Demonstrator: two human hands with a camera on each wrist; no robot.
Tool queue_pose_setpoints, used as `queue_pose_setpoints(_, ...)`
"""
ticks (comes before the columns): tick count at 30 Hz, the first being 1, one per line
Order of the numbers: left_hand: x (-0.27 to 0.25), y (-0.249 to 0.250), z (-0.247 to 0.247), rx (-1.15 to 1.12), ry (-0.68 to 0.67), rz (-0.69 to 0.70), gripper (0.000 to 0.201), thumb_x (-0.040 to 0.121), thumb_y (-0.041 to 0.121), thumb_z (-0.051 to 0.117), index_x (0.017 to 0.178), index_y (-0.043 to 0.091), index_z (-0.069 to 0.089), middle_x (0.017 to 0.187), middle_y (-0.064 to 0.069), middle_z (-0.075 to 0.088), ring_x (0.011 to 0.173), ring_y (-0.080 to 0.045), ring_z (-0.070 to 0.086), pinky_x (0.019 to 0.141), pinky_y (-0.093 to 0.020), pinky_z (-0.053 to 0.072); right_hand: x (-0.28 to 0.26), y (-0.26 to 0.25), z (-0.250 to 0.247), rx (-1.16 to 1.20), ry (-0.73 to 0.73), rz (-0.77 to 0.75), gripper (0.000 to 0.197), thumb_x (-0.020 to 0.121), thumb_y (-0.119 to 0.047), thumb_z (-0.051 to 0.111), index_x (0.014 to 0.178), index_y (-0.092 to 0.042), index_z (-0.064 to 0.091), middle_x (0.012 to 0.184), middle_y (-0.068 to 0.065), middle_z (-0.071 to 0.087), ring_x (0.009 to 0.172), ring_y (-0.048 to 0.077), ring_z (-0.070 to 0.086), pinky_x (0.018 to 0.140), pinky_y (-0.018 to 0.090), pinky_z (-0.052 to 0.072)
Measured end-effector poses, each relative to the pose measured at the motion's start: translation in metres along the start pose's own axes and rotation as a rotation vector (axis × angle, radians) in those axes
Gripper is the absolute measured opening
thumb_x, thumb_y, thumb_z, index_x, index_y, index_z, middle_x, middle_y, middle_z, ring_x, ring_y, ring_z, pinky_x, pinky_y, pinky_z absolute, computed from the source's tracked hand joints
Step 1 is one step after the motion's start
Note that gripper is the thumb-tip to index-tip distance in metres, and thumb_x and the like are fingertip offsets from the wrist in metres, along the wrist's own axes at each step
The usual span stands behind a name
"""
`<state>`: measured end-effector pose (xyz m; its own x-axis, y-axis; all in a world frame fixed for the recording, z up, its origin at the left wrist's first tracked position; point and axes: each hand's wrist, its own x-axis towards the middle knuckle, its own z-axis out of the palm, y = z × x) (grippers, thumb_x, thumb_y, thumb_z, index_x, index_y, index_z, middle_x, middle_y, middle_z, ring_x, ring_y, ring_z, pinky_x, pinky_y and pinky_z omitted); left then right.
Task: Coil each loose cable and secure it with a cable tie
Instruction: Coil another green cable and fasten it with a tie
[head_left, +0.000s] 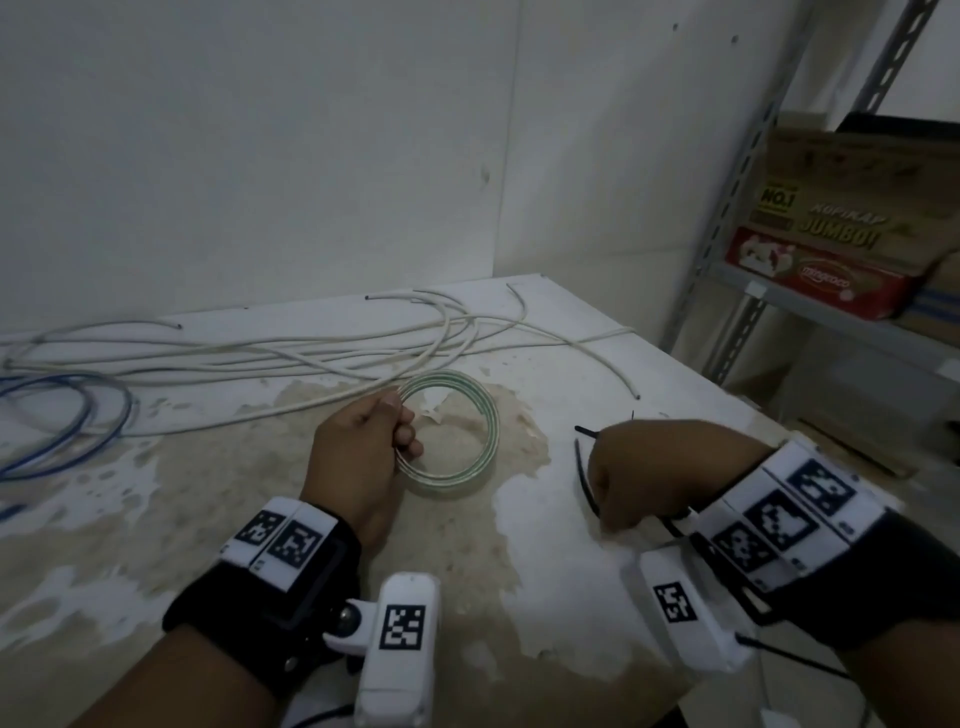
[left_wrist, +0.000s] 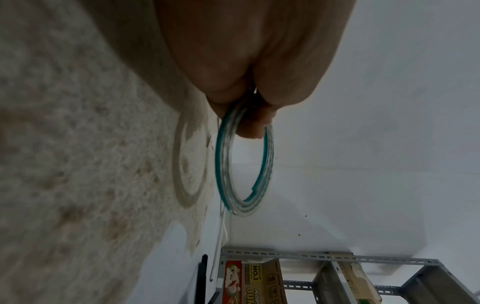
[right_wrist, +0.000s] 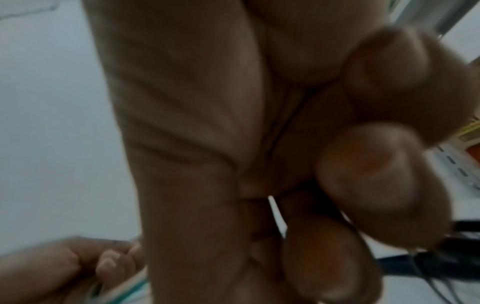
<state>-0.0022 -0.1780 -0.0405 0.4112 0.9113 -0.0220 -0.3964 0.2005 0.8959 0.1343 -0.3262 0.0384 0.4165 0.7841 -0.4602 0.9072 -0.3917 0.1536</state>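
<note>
A clear cable with a green stripe is wound into a flat coil held upright just above the stained white table. My left hand grips the coil at its left rim, fingers curled round the turns. To the right, my right hand is a closed fist on the tabletop, and thin black cable ties stick out of its left side. In the blurred right wrist view its fingers are curled into the palm. Several white cables lie uncoiled at the back.
A blue cable loops at the table's left edge. A grey metal shelf with cardboard boxes stands to the right, past the table's right edge. White walls close the back corner.
</note>
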Motion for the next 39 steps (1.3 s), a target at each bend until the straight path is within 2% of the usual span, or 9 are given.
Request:
queue_pose_setpoints(4, 0.006, 0.007, -0.005, -0.021, 0.046, 0.04, 0.019, 0.097, 0.005, 0.048, 0.082, 0.004, 0.061, 0.063, -0.003, 0.05, 0.043, -0.006, 0.041, 0.043, -0.017, 0.038, -0.01, -0.004, -0.03, 0.244, 0.365, -0.096, 0.016, 0.083, -0.028, 0.062, 0.068, -0.022, 0.059, 0.072, -0.008, 0.057, 0.074, 0.013, 0.055, 0.066, 0.025, 0.044)
queue_pose_setpoints(8, 0.017, 0.016, -0.016, -0.051, 0.115, 0.109, 0.017, 0.096, 0.004, 0.049, 0.087, 0.006, 0.063, 0.061, 0.0, 0.053, 0.047, -0.008, 0.039, 0.043, -0.018, 0.035, -0.002, -0.016, -0.051, 0.465, 0.658, -0.135, 0.018, 0.08, -0.027, 0.062, 0.065, -0.019, 0.066, 0.06, -0.007, 0.06, 0.052, 0.003, 0.051, 0.045, 0.01, 0.036)
queue_pose_setpoints(12, 0.028, 0.026, -0.026, -0.116, 0.205, 0.125, 0.016, 0.095, 0.002, 0.048, 0.095, 0.006, 0.064, 0.06, 0.0, 0.05, 0.044, -0.006, 0.038, 0.042, -0.018, 0.034, 0.023, -0.038, -0.051, 0.639, 0.723, -0.108, 0.033, 0.08, -0.026, 0.057, 0.076, 0.005, 0.066, 0.075, 0.02, 0.067, 0.055, 0.015, 0.049, 0.049, 0.024, 0.038)
queue_pose_setpoints(18, 0.04, 0.028, -0.039, -0.143, 0.318, 0.138, 0.023, 0.092, 0.003, 0.05, 0.106, 0.011, 0.066, 0.051, 0.006, 0.052, 0.043, -0.008, 0.037, 0.046, -0.023, 0.03, 0.055, -0.074, -0.037, 0.829, 0.641, -0.057, 0.035, 0.08, -0.026, 0.059, 0.057, -0.002, 0.049, 0.077, 0.026, 0.066, 0.056, 0.018, 0.048, 0.046, 0.026, 0.033)
queue_pose_setpoints(24, 0.041, 0.03, -0.039, -0.091, 0.337, 0.152, 0.039, 0.091, 0.024, 0.061, 0.052, 0.02, 0.064, 0.053, -0.001, 0.047, 0.043, -0.011, 0.036, 0.052, -0.029, 0.028, 0.074, -0.1, -0.042, 0.92, 0.22, 0.009, 0.032, 0.082, -0.027, 0.06, 0.057, -0.008, 0.058, 0.044, 0.001, 0.051, 0.036, 0.015, 0.037, 0.041, 0.016, 0.028)
queue_pose_setpoints(32, 0.036, 0.028, -0.037, 0.004, 0.267, 0.141, 0.025, 0.088, 0.021, 0.064, 0.066, 0.009, 0.062, 0.054, 0.001, 0.052, 0.044, -0.009, 0.039, 0.045, -0.017, 0.035, 0.087, -0.122, -0.058, 1.319, 0.099, -0.176, 0.023, 0.091, -0.015, 0.049, 0.07, -0.009, 0.058, 0.062, 0.005, 0.058, 0.04, 0.013, 0.039, 0.037, 0.019, 0.027)
queue_pose_setpoints(34, 0.037, 0.029, -0.036, -0.026, 0.217, 0.112, 0.011, 0.09, 0.016, 0.062, 0.085, 0.007, 0.066, 0.055, 0.002, 0.054, 0.045, -0.008, 0.042, 0.045, -0.017, 0.038, 0.09, -0.124, -0.055, 1.359, 0.088, -0.221, 0.021, 0.091, -0.01, 0.046, 0.074, -0.009, 0.058, 0.063, 0.005, 0.059, 0.04, 0.013, 0.041, 0.037, 0.019, 0.028)
queue_pose_setpoints(36, 0.037, 0.031, -0.036, -0.006, 0.145, 0.081, 0.019, 0.091, 0.014, 0.058, 0.107, 0.003, 0.062, 0.056, 0.001, 0.053, 0.045, -0.009, 0.044, 0.047, -0.02, 0.039, 0.092, -0.125, -0.051, 1.386, 0.079, -0.284, 0.023, 0.091, -0.006, 0.044, 0.074, -0.008, 0.06, 0.06, 0.004, 0.058, 0.041, 0.013, 0.042, 0.038, 0.019, 0.029)
queue_pose_setpoints(39, 0.037, 0.039, -0.038, 0.13, 0.038, 0.074, 0.017, 0.093, 0.016, 0.055, 0.099, 0.006, 0.067, 0.059, -0.001, 0.048, 0.049, -0.012, 0.041, 0.051, -0.025, 0.031, 0.094, -0.121, -0.048, 1.455, 0.045, -0.367, 0.025, 0.09, 0.0, 0.041, 0.078, -0.005, 0.062, 0.058, 0.005, 0.055, 0.042, 0.012, 0.039, 0.038, 0.019, 0.03)
